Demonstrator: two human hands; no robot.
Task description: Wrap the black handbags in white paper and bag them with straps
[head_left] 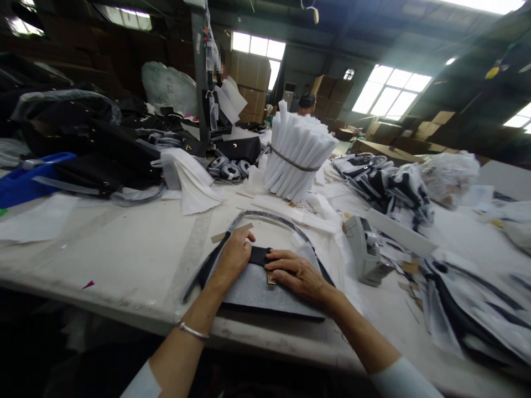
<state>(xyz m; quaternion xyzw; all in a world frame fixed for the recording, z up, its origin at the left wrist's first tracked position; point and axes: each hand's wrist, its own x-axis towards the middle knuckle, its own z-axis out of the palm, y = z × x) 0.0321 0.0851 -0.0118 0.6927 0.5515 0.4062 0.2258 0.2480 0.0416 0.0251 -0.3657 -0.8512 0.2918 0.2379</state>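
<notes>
A handbag lies flat in front of me at the table's near edge, its front covered by a pale grey sheet with black trim showing around it. Its long handle, wrapped in clear film, arches away from me. My left hand rests at the bag's upper edge with fingers curled in; what they hold, if anything, is hidden. Between my hands runs a black strap tab. My right hand lies over the tab's right end with fingers stretched, touching a gold-coloured clasp. Behind my left hand is a beige strip.
A tied bundle of white foam strips stands beyond the bag. To the right are a grey tape dispenser and another bag. Black bags and a blue tray are at left. A person is in the background.
</notes>
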